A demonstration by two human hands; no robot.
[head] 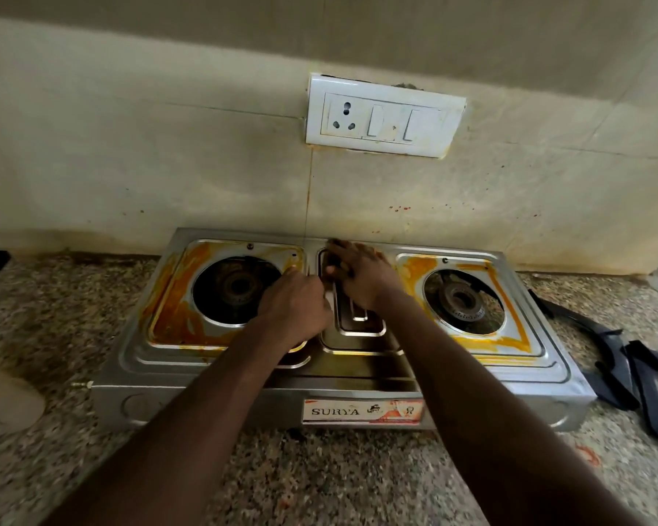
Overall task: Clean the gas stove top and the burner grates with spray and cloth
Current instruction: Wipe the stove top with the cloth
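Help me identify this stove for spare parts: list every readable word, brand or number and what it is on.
"SURYA": on the label on the front of the stove.
Other marks on that label, right of the name: too blurred to read.
Switch plate: no writing visible.

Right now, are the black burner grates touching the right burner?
Apart. The head view shows the burner grates lying on the granite counter beside the stove, while the right burner sits bare in its opening.
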